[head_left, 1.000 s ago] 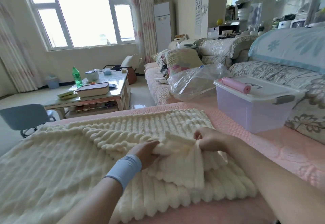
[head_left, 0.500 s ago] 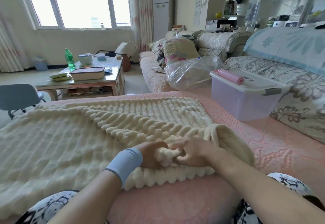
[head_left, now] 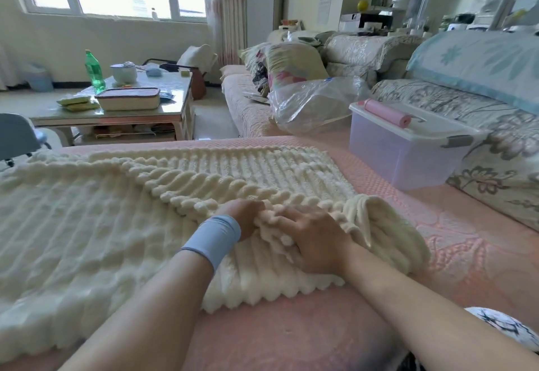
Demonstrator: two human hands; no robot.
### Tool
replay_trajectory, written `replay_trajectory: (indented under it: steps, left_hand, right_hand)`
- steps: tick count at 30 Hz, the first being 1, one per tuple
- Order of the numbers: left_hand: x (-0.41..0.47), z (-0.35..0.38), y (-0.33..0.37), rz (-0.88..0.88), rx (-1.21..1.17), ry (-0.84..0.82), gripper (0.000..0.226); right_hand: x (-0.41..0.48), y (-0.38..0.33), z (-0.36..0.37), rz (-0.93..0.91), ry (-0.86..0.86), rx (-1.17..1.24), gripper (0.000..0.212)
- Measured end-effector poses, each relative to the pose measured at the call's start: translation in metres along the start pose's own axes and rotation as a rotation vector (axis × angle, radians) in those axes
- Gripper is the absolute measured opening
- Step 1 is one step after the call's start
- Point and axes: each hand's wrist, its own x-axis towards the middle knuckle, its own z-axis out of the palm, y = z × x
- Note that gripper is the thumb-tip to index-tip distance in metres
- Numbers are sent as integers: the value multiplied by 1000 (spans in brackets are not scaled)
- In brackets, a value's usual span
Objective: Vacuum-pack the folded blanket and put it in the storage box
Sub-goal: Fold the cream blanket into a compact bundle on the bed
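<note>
A cream ribbed blanket (head_left: 87,225) lies spread over the pink bed cover (head_left: 291,335), its right end folded over into a thick loop. My left hand (head_left: 246,214), with a pale blue wristband, has its fingers curled into the fold's edge and grips it. Just to its right, my right hand (head_left: 316,239) rests flat on the blanket with fingers spread. The clear storage box (head_left: 399,160) with a white lid stands at the right, a pink roll (head_left: 385,112) lying on the lid. A crumpled clear plastic bag (head_left: 315,102) sits behind the box.
A floral sofa back (head_left: 495,172) runs along the right behind the box. Pillows (head_left: 288,61) pile up on the far sofa. A coffee table (head_left: 116,115) with a green bottle (head_left: 94,71) stands at the left rear, with a grey chair (head_left: 14,137) at the left edge.
Both hands brought the lifted blanket corner down towards me onto the near edge. My right hand went from pinching the fabric to lying flat on it.
</note>
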Motion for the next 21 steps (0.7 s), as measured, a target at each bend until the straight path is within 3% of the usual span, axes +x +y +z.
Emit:
replay_trajectory:
  steps: [1,2,4,6,7,9,11,12,15,18,19,21]
  left_hand:
    - [0,-3,1,8,13,-45,26]
    - [-1,-5,2,17,25,-89,23]
    - [-4,-8,5,8,0,-110,17]
    - [-7,-14,9,-25,-3,-73,21]
    - [-8,-16,10,-36,-12,-42,27]
    - [-14,-20,12,-37,-27,7,35]
    - [-25,-24,10,5,-3,12,28]
    - [-31,-26,5,17,49,-16,18]
    - [-52,-26,-8,9,233,-46,42]
    - [-76,-46,0,-7,363,-30,34]
    - [-80,-54,6,9,265,13,31]
    - [-97,-82,27,27,156,-92,30]
  right_hand:
    - [0,-5,-1,91,-36,-43,47]
    - [0,-8,-2,230,-113,-113,55]
    - [4,-13,-4,465,-286,-245,91]
    - [12,-24,-8,576,-364,-343,109]
    - [15,-32,-7,588,-372,-399,103]
    - [21,-44,-4,545,-301,-478,67]
    - [23,-44,-14,525,-244,-432,34]
    - [22,-40,-22,517,-230,-391,29]
    - [9,-28,-45,486,-203,-305,25]
    - [0,-30,-76,459,-229,-201,23]
    - [-2,-31,-88,446,-302,-181,23]
    - [-12,-33,-118,482,-623,-30,24]
